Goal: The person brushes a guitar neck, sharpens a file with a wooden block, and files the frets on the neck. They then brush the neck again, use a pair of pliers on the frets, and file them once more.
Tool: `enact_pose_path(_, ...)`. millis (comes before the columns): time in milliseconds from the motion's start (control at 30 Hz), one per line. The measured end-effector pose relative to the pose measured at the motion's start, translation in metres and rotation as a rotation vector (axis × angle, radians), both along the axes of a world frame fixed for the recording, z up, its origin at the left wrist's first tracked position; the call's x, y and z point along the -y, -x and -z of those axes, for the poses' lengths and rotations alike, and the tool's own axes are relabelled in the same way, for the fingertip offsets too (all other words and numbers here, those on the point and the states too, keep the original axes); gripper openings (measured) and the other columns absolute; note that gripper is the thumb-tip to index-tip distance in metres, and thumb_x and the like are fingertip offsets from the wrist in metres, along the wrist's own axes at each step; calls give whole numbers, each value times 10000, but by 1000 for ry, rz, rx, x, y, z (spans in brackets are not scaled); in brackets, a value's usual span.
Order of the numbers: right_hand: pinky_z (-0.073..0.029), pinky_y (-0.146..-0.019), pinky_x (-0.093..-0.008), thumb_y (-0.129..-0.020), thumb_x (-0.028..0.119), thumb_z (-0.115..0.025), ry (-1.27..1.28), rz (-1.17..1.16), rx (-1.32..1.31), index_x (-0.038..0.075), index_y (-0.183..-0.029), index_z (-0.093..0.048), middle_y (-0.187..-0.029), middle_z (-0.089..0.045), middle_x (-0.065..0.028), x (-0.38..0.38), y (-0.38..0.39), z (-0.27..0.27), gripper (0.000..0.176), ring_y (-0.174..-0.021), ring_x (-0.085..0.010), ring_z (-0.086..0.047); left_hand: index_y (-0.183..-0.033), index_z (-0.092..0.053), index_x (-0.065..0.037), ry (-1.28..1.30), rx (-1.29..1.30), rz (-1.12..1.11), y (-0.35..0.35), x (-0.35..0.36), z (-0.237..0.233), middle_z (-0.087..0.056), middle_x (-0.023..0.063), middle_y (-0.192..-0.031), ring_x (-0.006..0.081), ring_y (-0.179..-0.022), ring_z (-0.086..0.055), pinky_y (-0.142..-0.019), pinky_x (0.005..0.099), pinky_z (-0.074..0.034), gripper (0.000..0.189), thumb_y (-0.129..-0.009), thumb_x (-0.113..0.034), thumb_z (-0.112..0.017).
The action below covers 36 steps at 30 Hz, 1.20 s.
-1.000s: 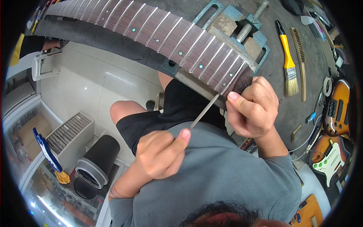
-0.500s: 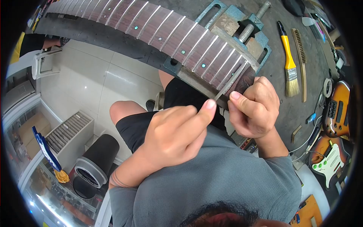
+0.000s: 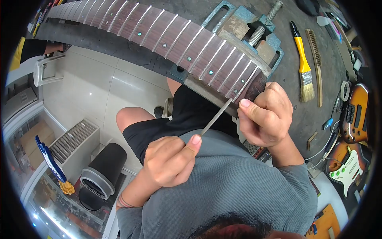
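My left hand (image 3: 171, 159) is closed round a thin metal file (image 3: 217, 117), thumb on top. The file slants up to the right, its tip at the near edge of a dark guitar neck (image 3: 181, 42), by the last fret. My right hand (image 3: 268, 115) is closed at the neck's right end, thumb at its corner; its curled fingers are partly hidden. The neck has metal frets and small round inlays and lies across a blue metal vise (image 3: 274, 40).
Right of the vise lie a yellow-handled paintbrush (image 3: 304, 67) and a wooden wire brush (image 3: 317, 59). Guitar bodies (image 3: 354, 115) are at the far right. A black bin (image 3: 107, 163) stands on the floor at lower left. Another person's arm shows at upper left.
My left hand has moved down and left, drawing the file back from across the neck's end to its near edge. My right hand has barely moved.
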State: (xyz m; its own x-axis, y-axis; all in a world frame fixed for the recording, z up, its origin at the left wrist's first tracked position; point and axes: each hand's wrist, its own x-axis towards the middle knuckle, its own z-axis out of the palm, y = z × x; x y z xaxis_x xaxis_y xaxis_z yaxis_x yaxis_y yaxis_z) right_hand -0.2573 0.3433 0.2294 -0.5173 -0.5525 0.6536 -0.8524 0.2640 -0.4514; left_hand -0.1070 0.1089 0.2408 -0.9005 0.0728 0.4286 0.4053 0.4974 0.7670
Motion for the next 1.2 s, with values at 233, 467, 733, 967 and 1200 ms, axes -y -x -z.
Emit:
enact_pose_path(233, -348, -530, -357, -688, -14, -907, -6, 0, -16, 73, -1007, -772, -720, -480, -6, -1, 0, 1, 357, -591, -197, -450, -1307, -759, 84, 53, 30, 36, 47, -15, -8, -518, 57, -740, 217, -564, -533, -512, 361, -443, 549, -763, 144, -786)
enact_pose_path(467, -354, -533, -349, -665, -29, -910, 10, 3, 54, 65, -1092, -820, -717, -486, -7, -2, 0, -1, 446, -595, -193, -464, -1320, -763, 77, 111, 35, 33, 14, -1, -7, -531, 48, -778, 221, -586, -547, -514, 351, -470, 579, -742, 93, -801)
enact_pose_path(733, -367, -532, -353, -662, -48, -906, 29, 5, 58, 53, -1128, -839, -723, -503, -14, -2, 1, 1, 481, -592, -191, -483, -1270, -776, 90, 78, 52, 38, 17, 0, -11, -540, 58, -702, 217, -536, -536, -506, 359, -431, 519, -756, 167, -769)
enact_pose_path(967, -381, -535, -354, -670, -75, -896, 26, -4, 56, 31, -1136, -823, -728, -512, -25, -1, 1, -1, 484, -590, -199, -491, -1389, -731, 58, 130, 53, 77, 59, -15, -16, -524, 58, -768, 227, -616, -576, -531, 373, -485, 615, -781, 67, -819)
enact_pose_path(1200, -402, -541, -358, -674, -107, -880, 60, 5, 121, 8, -1144, -813, -754, -552, -40, -2, -1, -2, 489, -604, -207, -522, -1263, -778, 69, 109, 117, 34, 37, -9, -29, -545, 73, -691, 230, -545, -541, -523, 369, -409, 485, -794, 192, -771)
